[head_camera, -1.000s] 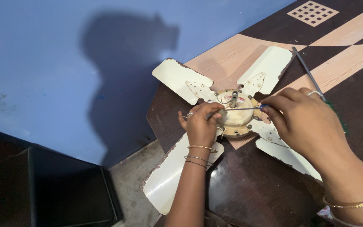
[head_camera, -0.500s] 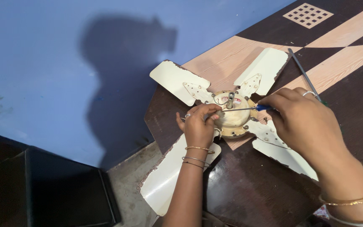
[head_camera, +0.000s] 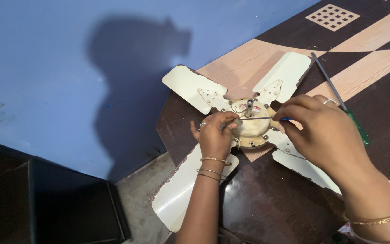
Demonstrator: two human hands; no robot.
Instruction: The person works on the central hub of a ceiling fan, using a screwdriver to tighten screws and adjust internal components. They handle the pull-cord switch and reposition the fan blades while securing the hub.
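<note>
A cream ceiling fan with four blades lies on a dark and light wood table (head_camera: pixel 267 58). Its round motor hub (head_camera: pixel 252 128) faces up, with a short shaft in the middle. My right hand (head_camera: pixel 326 131) grips a thin blue-handled screwdriver (head_camera: pixel 260 118), whose shaft runs leftward across the hub. My left hand (head_camera: pixel 215 135) rests on the hub's left edge, its fingertips pinched at the screwdriver tip. One blade (head_camera: pixel 190 83) points up-left, another blade (head_camera: pixel 181 194) hangs over the table edge.
A long green-handled screwdriver (head_camera: pixel 339 99) lies on the table to the right of the fan. A blue wall (head_camera: pixel 68 68) stands behind. A black box (head_camera: pixel 46 203) sits on the floor at the lower left.
The view has shifted slightly. Both hands stay on the hub with the screwdriver between them; my right hand has edged a little leftward.
</note>
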